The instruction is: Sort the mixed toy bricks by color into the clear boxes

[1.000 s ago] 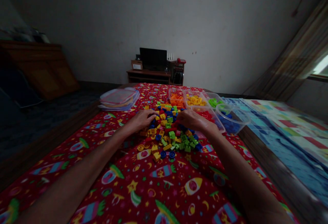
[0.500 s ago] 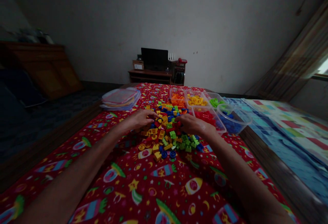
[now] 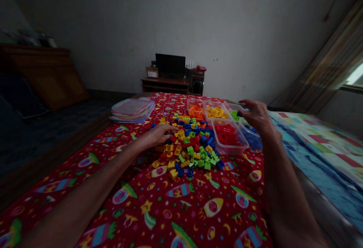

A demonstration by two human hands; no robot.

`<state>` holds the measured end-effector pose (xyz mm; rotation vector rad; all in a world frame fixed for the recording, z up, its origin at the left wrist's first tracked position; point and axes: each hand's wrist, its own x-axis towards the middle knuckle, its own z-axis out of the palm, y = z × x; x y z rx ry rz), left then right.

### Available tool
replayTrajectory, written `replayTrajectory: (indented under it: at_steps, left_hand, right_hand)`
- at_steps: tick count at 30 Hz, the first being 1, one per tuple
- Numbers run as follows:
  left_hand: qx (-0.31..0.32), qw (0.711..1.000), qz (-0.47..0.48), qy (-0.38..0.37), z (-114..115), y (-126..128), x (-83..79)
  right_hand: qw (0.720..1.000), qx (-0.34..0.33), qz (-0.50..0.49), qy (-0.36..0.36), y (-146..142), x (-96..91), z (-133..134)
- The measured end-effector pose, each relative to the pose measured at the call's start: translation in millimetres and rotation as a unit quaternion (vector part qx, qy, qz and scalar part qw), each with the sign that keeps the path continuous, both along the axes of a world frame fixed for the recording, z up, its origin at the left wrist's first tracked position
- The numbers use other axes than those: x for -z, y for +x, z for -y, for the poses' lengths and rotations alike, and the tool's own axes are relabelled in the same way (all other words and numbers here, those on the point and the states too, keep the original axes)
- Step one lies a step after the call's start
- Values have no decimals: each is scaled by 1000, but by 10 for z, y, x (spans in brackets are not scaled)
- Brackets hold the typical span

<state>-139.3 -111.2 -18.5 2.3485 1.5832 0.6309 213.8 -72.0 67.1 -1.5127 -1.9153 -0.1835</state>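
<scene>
On the red patterned cloth [image 3: 181, 202], a loose pile of mixed bricks [image 3: 190, 145] lies at centre. The left hand [image 3: 159, 134] rests palm-down on the pile's left edge, with its fingertips touching yellow and blue pieces. Whether it grips one cannot be told. The right hand [image 3: 253, 114] hangs in the air well apart from the left, above the round bowl of blue bricks [image 3: 251, 137] and just beside the green tub [image 3: 235, 114]. Its fingers are curled towards the thumb, and whether they hold anything cannot be told. The red tub [image 3: 228, 136] touches the pile's right side. The orange tub [image 3: 195, 110] and yellow tub [image 3: 215, 111] stand behind the pile. A stack of clear lids [image 3: 132, 108] sits far left, apart from the bricks
</scene>
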Motion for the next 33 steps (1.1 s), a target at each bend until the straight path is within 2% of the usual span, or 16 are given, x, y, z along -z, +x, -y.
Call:
replayTrajectory:
  at_steps: [3,5,7,10,12,14,16,17,19,21,24,28,33]
  left_hand:
    - [3,1000,-8,-4,-5,4,15]
    - [6,1000,-17,-3,10,12,6]
    - [4,1000,-23,-2,29,23,-15]
    - [-13,999,-35,3,46,42,-46]
    - [-21,999,-45,7,46,50,-57]
    - [-21,998,-51,8,42,51,-59]
    - [-20,998,-58,6,40,46,-58]
    - [-20,998,-60,6,40,42,-59]
    - [-21,998,-61,8,40,33,-64]
    - [-22,998,-54,8,39,24,-69]
    - [-20,999,-45,7,38,16,-72]
    - [-12,999,-42,8,54,17,-79]
    - [-13,999,-49,7,74,33,-88]
  right_hand:
    - [996,88,16,4,368,71,-44]
    - [994,109,29,-5,528,131,-76]
    - [993,110,35,-2,561,152,-110]
    - [996,77,34,6,330,90,-119]
    - [999,9,46,-4,33,47,-71]
    - [991,-88,88,-46,-303,59,22]
    - [966,-171,149,-122,-604,138,140]
    - [947,-196,193,-168,-723,194,200]
    - [916,-217,266,-208,-886,309,308]
    - [904,-207,307,-214,-959,391,380]
    - [906,-179,327,-203,-970,408,406]
    - [919,-180,300,-181,-915,284,358]
    - [935,-209,216,-189,-771,126,339]
